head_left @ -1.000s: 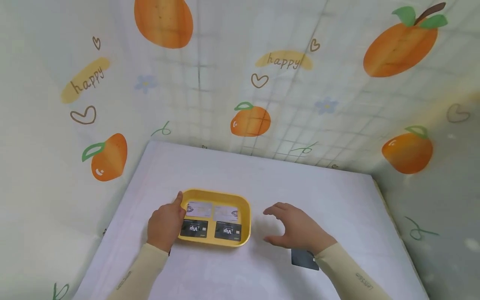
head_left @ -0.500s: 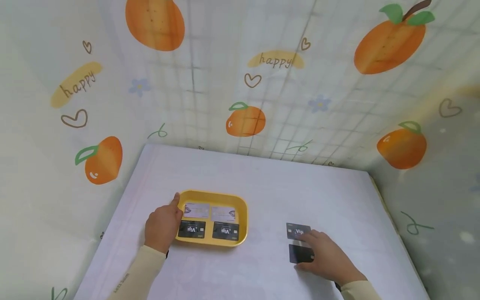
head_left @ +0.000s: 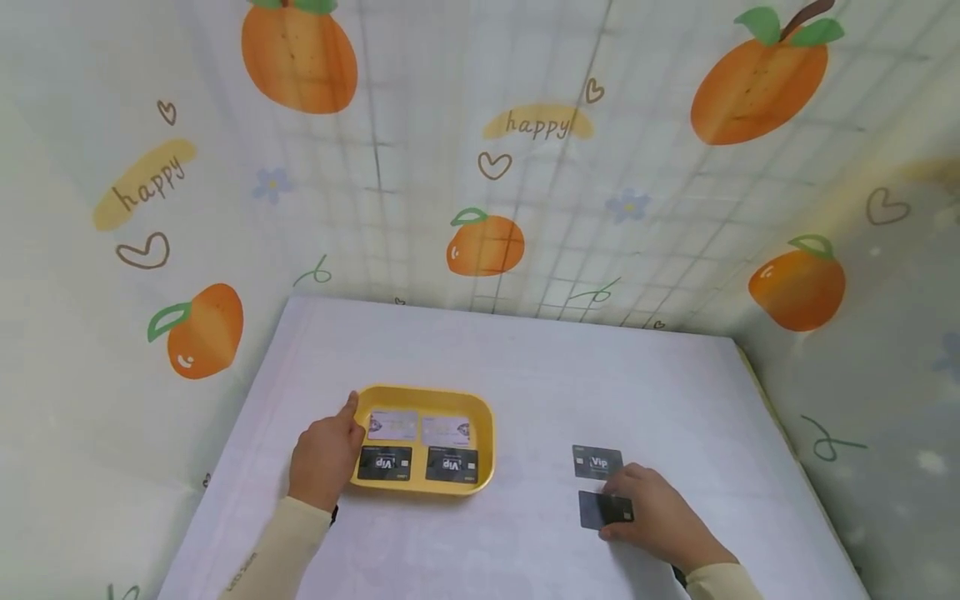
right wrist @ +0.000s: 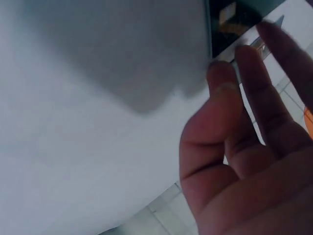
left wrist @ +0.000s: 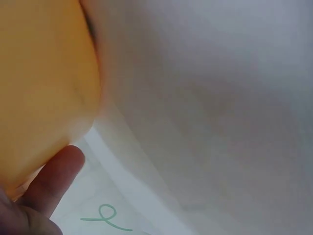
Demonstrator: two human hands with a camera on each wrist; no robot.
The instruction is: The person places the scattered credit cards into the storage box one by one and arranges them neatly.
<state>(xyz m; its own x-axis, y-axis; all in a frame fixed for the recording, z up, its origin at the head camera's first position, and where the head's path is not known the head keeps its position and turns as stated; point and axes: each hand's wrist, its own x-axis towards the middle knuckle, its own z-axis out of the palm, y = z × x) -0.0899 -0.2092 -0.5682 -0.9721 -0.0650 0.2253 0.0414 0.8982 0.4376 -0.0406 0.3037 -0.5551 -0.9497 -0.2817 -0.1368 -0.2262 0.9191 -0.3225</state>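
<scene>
My left hand (head_left: 322, 462) holds the left side of a yellow tray (head_left: 486, 442); in the left wrist view a finger (left wrist: 61, 171) lies against the tray's wall (left wrist: 49, 88). Inside the tray are two pale cards at the back, one left (head_left: 392, 425) and one right (head_left: 446, 431). Two black Vip cards, left (head_left: 384, 463) and right (head_left: 452, 465), lie in front of them. My right hand (head_left: 656, 512) pinches a plain black card (head_left: 600, 510) by its long edges, thumb at the near one. A black Vip card (head_left: 597, 462) lies just beyond the fingers.
The tray and the loose cards are on a white tabletop (head_left: 525, 358). A curtain (head_left: 420, 167) printed with oranges and hearts stands along the back and sides. The table's right edge (head_left: 780, 433) runs beyond my right hand.
My right hand has come away from the tray, down and right to the loose cards, and its fingers have closed on the plain black card. My left hand stays on the tray.
</scene>
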